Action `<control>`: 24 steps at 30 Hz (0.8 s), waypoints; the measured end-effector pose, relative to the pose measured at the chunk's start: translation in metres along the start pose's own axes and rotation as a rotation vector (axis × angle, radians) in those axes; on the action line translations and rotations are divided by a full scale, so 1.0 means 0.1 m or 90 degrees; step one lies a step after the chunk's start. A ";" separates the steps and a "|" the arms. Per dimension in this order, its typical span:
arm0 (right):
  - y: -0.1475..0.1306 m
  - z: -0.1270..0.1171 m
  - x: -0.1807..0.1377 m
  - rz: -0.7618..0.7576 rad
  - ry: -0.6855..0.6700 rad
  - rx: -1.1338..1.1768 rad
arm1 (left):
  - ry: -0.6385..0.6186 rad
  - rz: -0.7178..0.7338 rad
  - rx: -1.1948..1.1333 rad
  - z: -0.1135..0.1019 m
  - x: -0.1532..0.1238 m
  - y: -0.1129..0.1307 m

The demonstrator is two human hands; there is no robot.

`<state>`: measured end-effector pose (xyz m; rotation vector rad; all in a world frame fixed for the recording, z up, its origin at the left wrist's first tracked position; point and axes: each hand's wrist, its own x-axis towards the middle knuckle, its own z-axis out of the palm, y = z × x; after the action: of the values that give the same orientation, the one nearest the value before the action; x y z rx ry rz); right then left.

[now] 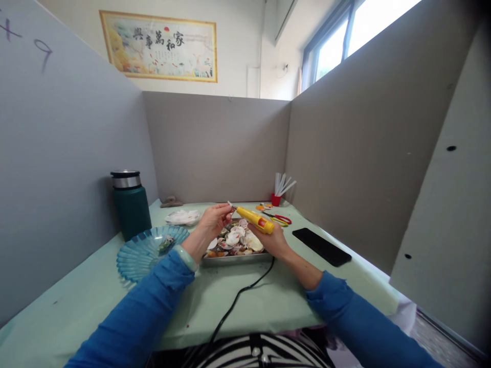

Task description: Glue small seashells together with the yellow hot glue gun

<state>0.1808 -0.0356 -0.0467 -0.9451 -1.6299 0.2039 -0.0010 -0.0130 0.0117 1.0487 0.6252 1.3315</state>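
- The pale green table is carrying everything; one table, walled in by grey partitions.
- One metal tray is sitting at the middle of the surface, heaped with shells, too many and too overlapped to count.
- One blue glass plate is lying toward the left edge, just beside the tray, with something small and dark in it.
- One dark green flask is standing upright at the left edge, behind the plate.
- One black phone is lying flat near the right edge.
- One yellow glue gun is hanging in the air over the tray, nozzle pointing left, its one black cable trailing off the near edge.
- The right hand is wrapping closed fingers around the glue gun's grip.
- The left hand is pinching a small piece between thumb and fingertips, right at the nozzle tip.
- The step appears to be glue going onto that piece; the following move is calling for a steady nozzle and fingertips kept off the hot tip.
- One pair of red-handled scissors is lying past the tray.
- One red cup is standing at the far edge, holding about four white sticks.
- One crumpled tissue is lying toward the far-left corner.
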 end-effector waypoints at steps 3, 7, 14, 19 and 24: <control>-0.01 0.00 0.00 0.000 -0.001 0.002 | -0.002 -0.001 -0.001 -0.01 0.01 -0.01; -0.02 0.00 0.01 0.001 -0.006 0.009 | -0.007 -0.003 -0.002 -0.01 0.01 -0.01; -0.01 -0.01 0.00 -0.001 -0.005 0.001 | -0.007 -0.008 -0.008 -0.03 0.03 -0.01; 0.00 0.00 0.00 0.001 -0.006 0.010 | -0.011 -0.007 -0.006 -0.04 0.04 -0.03; 0.02 0.01 0.00 0.001 -0.009 0.017 | -0.010 -0.008 -0.005 -0.03 0.03 -0.02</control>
<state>0.1813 -0.0339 -0.0481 -0.9263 -1.6367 0.2329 -0.0023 -0.0089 0.0091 1.0466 0.6122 1.3130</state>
